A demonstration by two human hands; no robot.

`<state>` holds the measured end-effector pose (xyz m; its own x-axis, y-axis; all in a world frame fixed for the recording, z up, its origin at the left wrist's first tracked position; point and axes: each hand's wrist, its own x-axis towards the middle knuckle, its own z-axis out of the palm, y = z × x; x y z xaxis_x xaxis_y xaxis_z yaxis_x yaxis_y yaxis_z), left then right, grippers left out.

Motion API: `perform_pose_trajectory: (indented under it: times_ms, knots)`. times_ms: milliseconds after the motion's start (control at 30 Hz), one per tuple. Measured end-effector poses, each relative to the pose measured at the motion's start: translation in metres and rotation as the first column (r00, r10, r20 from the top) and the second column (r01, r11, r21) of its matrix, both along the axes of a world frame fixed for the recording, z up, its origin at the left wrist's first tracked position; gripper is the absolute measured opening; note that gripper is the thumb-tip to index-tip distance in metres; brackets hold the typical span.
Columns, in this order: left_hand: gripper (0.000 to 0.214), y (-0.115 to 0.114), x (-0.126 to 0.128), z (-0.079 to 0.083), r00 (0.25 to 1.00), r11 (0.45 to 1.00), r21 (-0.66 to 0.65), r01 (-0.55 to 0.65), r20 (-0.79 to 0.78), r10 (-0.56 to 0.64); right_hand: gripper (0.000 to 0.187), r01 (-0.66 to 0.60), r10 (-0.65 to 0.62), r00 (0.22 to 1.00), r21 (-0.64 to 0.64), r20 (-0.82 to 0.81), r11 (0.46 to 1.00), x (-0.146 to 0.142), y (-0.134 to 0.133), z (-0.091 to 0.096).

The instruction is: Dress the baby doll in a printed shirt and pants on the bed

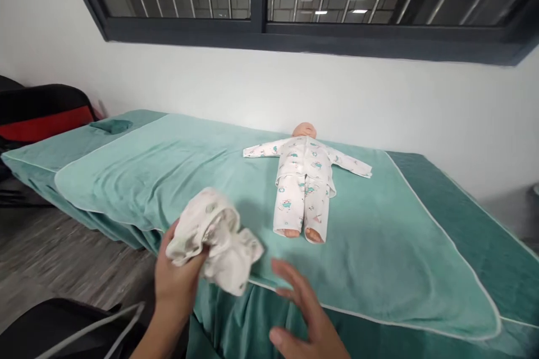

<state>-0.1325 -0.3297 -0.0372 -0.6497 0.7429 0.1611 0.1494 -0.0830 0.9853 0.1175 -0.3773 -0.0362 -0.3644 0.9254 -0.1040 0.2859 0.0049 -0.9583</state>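
Observation:
My left hand (174, 280) is closed around a crumpled white cloth garment (214, 241), held up at the near edge of the bed. My right hand (303, 308) hovers just to the right of it, fingers stretched out and empty. Farther back, a baby doll (304, 182) lies on its back on a light green towel (168, 174). The doll wears white printed pyjamas, arms spread, bare feet toward me.
The towel covers a bed with a darker teal sheet (475, 219) that stands against a white wall under a dark-framed window (269, 0). A black and red bag or chair (42, 112) sits at the left. A dark object (63, 328) lies at the bottom left, over wooden floor.

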Motion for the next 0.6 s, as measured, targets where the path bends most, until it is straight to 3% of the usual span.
perform_pose_trajectory:
  times_ms: [67, 100, 200, 300, 333, 400, 467, 500, 533, 567, 600]
  knots:
    - [0.064, 0.021, 0.045, 0.029, 0.947, 0.964, 0.171, 0.201, 0.218, -0.236, 0.096, -0.004, 0.020, 0.987, 0.105, -0.161, 0.994, -0.010, 0.027, 0.021]
    - [0.063, 0.030, 0.065, 0.041, 0.878, 0.927, 0.240, 0.289, 0.320, -0.356, 0.103, 0.005, 0.026, 0.979, 0.151, -0.204, 0.988, -0.015, 0.041, 0.032]
    - [0.068, 0.049, 0.109, 0.067, 0.612, 0.810, 0.300, 0.504, 0.537, -0.581, 0.103, 0.157, -0.100, 0.972, 0.268, -0.215, 0.951, -0.023, 0.074, 0.056]
    - [0.066, 0.057, 0.130, 0.074, 0.367, 0.652, 0.373, 0.660, 0.597, -0.713, 0.082, 0.369, -0.301, 0.926, 0.379, -0.228, 0.849, -0.014, 0.095, 0.060]
    - [0.064, 0.057, 0.132, 0.072, 0.331, 0.604, 0.392, 0.694, 0.572, -0.750, 0.072, 0.415, -0.349, 0.909, 0.411, -0.228, 0.812, -0.006, 0.100, 0.059]
    - [0.061, 0.050, 0.130, 0.059, 0.355, 0.543, 0.330, 0.772, 0.485, -0.799, 0.058, 0.462, -0.419, 0.885, 0.485, -0.202, 0.743, 0.018, 0.108, 0.058]
    - [0.055, 0.032, 0.120, 0.037, 0.423, 0.488, 0.118, 0.865, 0.352, -0.835, 0.051, 0.481, -0.507, 0.851, 0.591, -0.136, 0.648, 0.050, 0.116, 0.061]
    - [0.048, 0.020, 0.115, 0.024, 0.404, 0.413, -0.024, 0.911, 0.266, -0.875, 0.051, 0.483, -0.569, 0.816, 0.655, -0.097, 0.581, 0.068, 0.121, 0.064]
    - [0.040, 0.005, 0.109, 0.012, 0.304, 0.274, -0.161, 0.948, 0.205, -0.931, 0.052, 0.463, -0.645, 0.763, 0.719, -0.026, 0.518, 0.086, 0.127, 0.068]
    - [0.036, -0.010, 0.104, 0.000, 0.095, 0.038, -0.284, 0.958, 0.187, -0.978, 0.053, 0.433, -0.720, 0.692, 0.768, 0.052, 0.472, 0.104, 0.134, 0.071]
    - [0.032, -0.026, 0.099, -0.010, -0.001, -0.069, -0.325, 0.943, 0.205, -0.979, 0.053, 0.405, -0.772, 0.617, 0.781, 0.151, 0.476, 0.120, 0.140, 0.072]
